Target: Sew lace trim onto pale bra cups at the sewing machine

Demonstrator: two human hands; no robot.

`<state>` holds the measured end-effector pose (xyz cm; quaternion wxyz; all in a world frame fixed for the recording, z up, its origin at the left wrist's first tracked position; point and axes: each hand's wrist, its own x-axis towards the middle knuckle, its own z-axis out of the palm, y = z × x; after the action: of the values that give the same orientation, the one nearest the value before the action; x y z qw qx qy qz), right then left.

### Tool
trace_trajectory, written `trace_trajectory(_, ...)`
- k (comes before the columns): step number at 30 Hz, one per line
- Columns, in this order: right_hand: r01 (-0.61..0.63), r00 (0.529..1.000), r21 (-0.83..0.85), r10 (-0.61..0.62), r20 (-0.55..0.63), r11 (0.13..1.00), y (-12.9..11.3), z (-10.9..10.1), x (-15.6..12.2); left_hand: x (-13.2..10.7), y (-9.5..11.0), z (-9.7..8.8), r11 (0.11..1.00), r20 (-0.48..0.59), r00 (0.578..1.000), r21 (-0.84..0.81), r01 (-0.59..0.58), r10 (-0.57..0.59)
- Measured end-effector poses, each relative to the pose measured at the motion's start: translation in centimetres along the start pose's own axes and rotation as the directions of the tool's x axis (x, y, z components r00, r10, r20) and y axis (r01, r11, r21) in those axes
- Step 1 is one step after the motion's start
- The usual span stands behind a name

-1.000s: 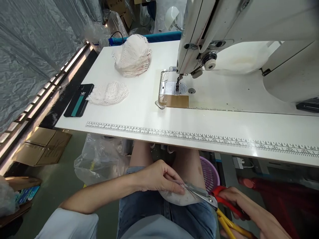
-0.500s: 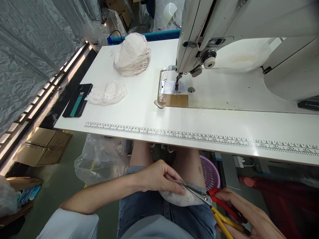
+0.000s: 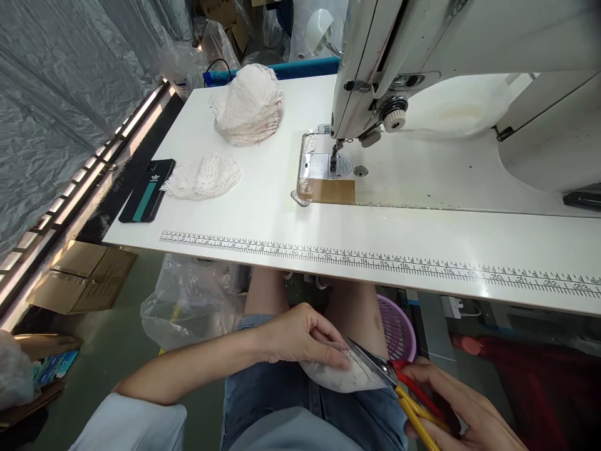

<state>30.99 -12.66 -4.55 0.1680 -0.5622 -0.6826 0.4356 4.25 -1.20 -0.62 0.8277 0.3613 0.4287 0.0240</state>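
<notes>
Over the lap, my left hand (image 3: pixel 319 341) pinches a white fabric piece (image 3: pixel 342 376) between thumb and fingers. The cloth looks like a small rounded cup, and its far part is hidden by the fingers. My right hand (image 3: pixel 455 407) grips a pair of scissors (image 3: pixel 389 374) with one red and one yellow handle. Their blades point left along the upper edge of the fabric, close to the left fingertips. How far the blades are parted is hard to make out.
A sewing machine (image 3: pixel 370 81) stands on the white table (image 3: pixel 263 219), which has a printed ruler along its front edge. On the left lie stacked white fabric cups (image 3: pixel 251 103), a lace piece (image 3: pixel 204 177) and a phone (image 3: pixel 147 191). A purple basket (image 3: pixel 397 326) is below.
My right hand and the scissors have shifted slightly, and the handles look closer together. My left hand keeps its hold on the fabric almost in place.
</notes>
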Motion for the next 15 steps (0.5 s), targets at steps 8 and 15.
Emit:
trace_trajectory(8,-0.025,0.962,0.003,0.025,-0.273,1.000,0.0,-1.5,-0.1,-0.2,0.3,-0.3,0.995,0.002,1.000,0.096,-0.024,0.024)
trace_trajectory(15,-0.066,0.904,-0.016,0.053,-0.425,0.998,-0.4,-5.5,0.2,-0.4,-0.3,-0.3,0.994,0.018,0.998,0.092,-0.059,0.058)
